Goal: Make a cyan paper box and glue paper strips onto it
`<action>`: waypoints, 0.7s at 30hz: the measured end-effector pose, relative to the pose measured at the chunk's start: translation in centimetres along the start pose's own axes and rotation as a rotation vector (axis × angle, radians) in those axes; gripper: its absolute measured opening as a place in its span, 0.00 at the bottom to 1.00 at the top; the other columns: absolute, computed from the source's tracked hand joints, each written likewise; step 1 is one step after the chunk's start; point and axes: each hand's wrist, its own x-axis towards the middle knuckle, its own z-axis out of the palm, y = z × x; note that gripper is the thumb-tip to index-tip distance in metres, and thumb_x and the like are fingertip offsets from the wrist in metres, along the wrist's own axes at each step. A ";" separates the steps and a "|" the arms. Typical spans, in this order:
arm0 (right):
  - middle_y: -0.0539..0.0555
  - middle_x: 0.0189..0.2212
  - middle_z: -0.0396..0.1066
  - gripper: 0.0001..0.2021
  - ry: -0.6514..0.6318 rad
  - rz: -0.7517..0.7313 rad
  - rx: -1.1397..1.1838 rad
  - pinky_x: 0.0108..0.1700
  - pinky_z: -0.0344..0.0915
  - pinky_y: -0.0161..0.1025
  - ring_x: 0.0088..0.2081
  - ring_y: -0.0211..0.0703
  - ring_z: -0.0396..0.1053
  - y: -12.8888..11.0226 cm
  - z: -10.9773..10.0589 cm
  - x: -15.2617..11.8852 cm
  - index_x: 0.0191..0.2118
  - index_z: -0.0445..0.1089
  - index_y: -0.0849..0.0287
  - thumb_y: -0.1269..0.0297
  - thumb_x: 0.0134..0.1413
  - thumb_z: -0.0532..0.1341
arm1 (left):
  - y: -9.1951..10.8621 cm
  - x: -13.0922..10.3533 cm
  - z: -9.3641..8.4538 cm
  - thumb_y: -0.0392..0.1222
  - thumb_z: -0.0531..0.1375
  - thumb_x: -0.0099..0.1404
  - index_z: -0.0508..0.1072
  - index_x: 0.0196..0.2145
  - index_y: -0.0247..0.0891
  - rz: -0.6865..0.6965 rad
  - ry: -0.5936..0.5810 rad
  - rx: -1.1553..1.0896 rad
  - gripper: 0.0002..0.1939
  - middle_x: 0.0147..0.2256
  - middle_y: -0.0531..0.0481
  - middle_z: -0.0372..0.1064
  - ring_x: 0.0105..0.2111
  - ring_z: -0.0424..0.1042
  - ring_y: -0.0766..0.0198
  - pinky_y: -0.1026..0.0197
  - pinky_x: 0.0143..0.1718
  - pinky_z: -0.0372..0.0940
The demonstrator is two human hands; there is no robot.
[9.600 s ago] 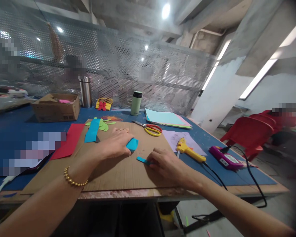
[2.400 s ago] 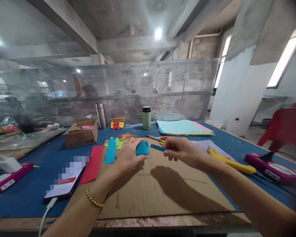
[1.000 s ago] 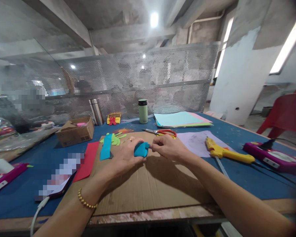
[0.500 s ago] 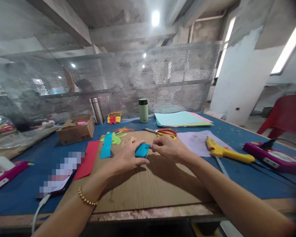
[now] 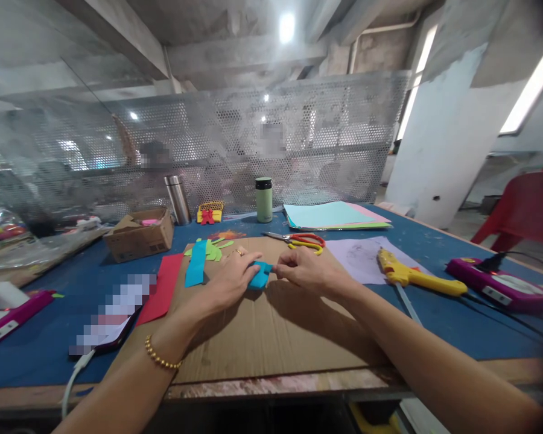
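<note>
A small folded piece of blue paper lies over the cardboard sheet, between my hands. My left hand presses on its left side, the fingers closed against it. With fingertips pinched, my right hand holds the narrow tab at the blue piece's right end. To the left are a flat blue strip and light green paper cutouts. Red paper lies at the cardboard's left edge. Scissors with red and yellow handles rest just behind my right hand.
A yellow glue gun lies on purple paper at the right, near a power strip. Behind stand a green bottle, a steel flask and a carton. A phone lies left.
My left thumb, earlier stretched along the blue piece's near edge, has drawn in. The blue piece now sits slightly tilted, and my right hand still pinches its tab.
</note>
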 end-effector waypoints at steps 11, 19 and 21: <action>0.46 0.19 0.61 0.13 -0.048 -0.052 0.144 0.25 0.50 0.34 0.23 0.35 0.56 0.0 0.6 -0.4 0.23 0.66 0.59 0.58 0.53 0.58 | 0.0 0.3 -1.1 0.41 0.59 0.65 0.76 0.35 0.41 -0.073 0.065 -0.053 0.06 0.40 0.46 0.75 0.46 0.70 0.52 0.45 0.52 0.62; 0.46 0.19 0.60 0.16 -0.029 -0.077 0.179 0.25 0.50 0.35 0.23 0.35 0.56 -0.1 0.8 -0.3 0.22 0.66 0.58 0.53 0.52 0.59 | -0.1 0.3 -1.2 0.43 0.60 0.63 0.80 0.31 0.40 -0.113 0.048 -0.049 0.09 0.37 0.45 0.77 0.42 0.71 0.52 0.50 0.45 0.63; 0.47 0.20 0.60 0.15 -0.036 -0.095 0.183 0.25 0.50 0.35 0.24 0.36 0.56 0.1 0.8 -0.2 0.22 0.67 0.59 0.53 0.52 0.59 | -0.3 0.3 -1.1 0.43 0.60 0.63 0.80 0.31 0.41 -0.104 0.058 -0.064 0.09 0.37 0.46 0.77 0.41 0.71 0.52 0.50 0.44 0.62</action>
